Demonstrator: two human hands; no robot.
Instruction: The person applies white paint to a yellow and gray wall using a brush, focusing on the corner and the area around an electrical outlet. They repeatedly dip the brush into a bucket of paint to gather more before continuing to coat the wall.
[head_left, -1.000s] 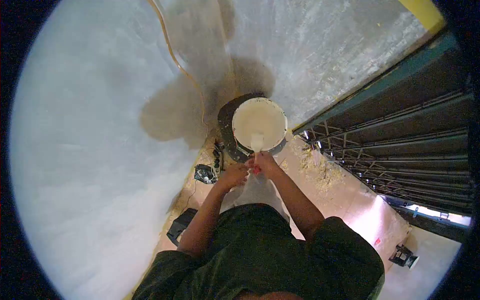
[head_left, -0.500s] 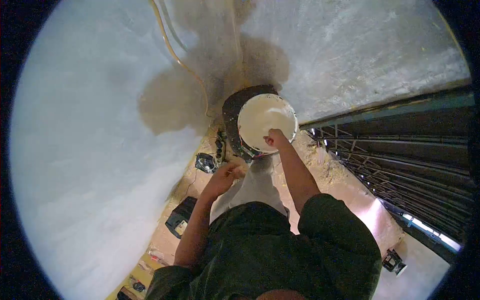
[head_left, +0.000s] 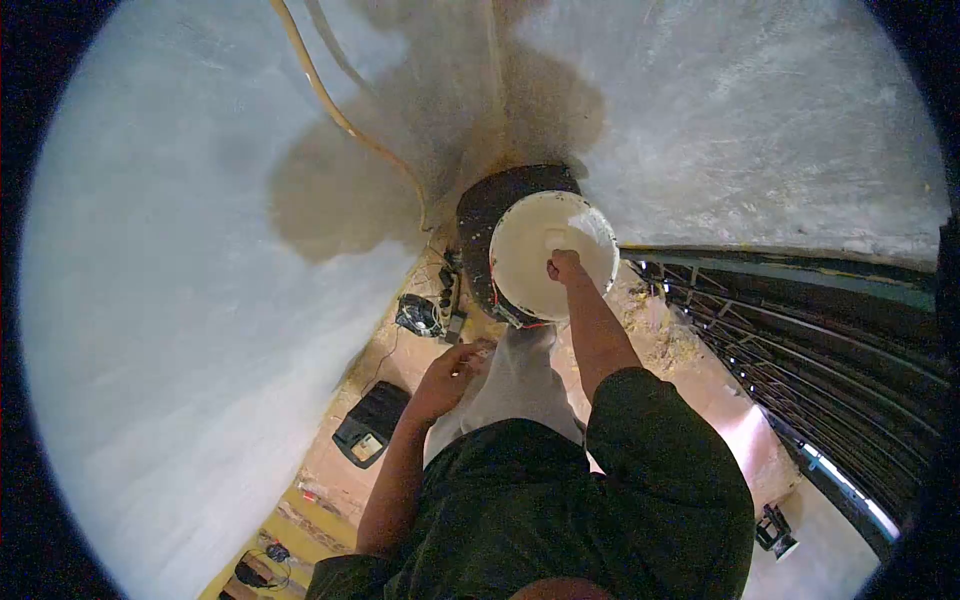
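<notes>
A white bucket (head_left: 606,232) with a smeared rim holds a pale, cream-coloured wet mix (head_left: 530,245). Over the mix my right hand (head_left: 563,266) is closed in a fist. Whatever it grips is hidden by the fingers; a faint pale shape shows in the mix just beyond it. My left hand (head_left: 447,382) hangs beside my pale trouser leg (head_left: 515,375), fingers loosely bent and apart, with nothing seen in it. Under and behind the bucket is a dark, speckled, rounded support (head_left: 480,215).
Grey-white walls (head_left: 180,300) meet in a corner behind the bucket. A tan hose or cable (head_left: 345,122) runs down the left wall. On the floor are a black plastic bundle (head_left: 417,314), a black case (head_left: 368,425) and a work light (head_left: 776,532). Dark metal trusses (head_left: 780,340) line the right.
My view has shifted slightly, so the bucket appears farther right. My right fist sits nearer the middle of the mix. My left hand has come down closer to my leg.
</notes>
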